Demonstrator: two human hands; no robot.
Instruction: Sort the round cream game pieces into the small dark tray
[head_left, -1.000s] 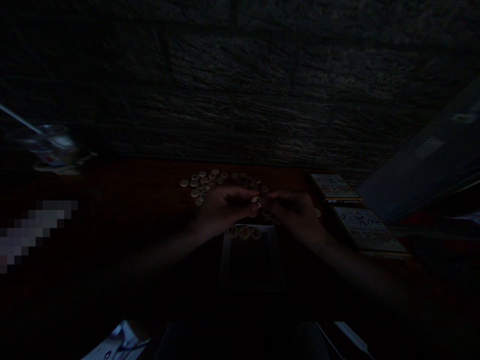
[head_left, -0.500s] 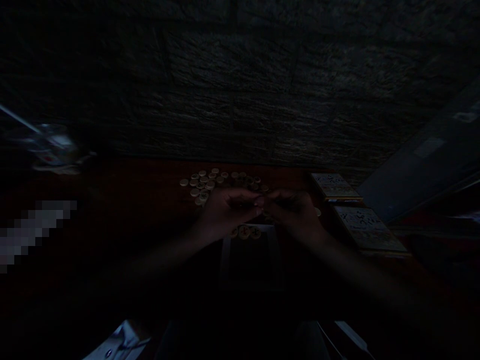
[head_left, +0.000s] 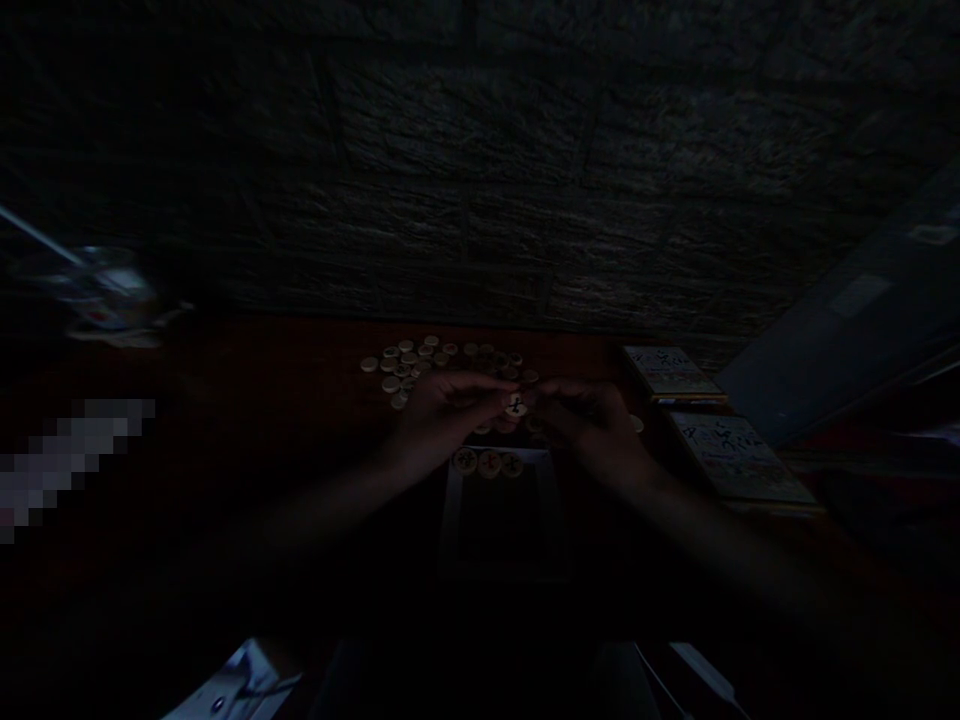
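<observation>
Between the fingertips of both hands is a round, light game piece (head_left: 515, 404) with a dark character facing up. My left hand (head_left: 442, 415) pinches it from the left, and my right hand (head_left: 596, 425) holds its right side. Just below the hands, three round pieces (head_left: 489, 463) lie in a row along the far edge inside a shallow open box (head_left: 451, 520). Beyond my left hand several loose pieces (head_left: 388, 365) are spread on the dark reddish table (head_left: 300, 370). The picture is very dark.
Two flat boxes with printed lids (head_left: 670, 371) (head_left: 739, 455) lie at the right. One loose piece (head_left: 636, 424) is beside my right hand. At the left stands a clear cup with a straw (head_left: 109, 290). A stone wall (head_left: 465, 180) rises behind the table.
The held piece has turned so its character shows. My left hand has shifted slightly, uncovering the leftmost piece in the box.
</observation>
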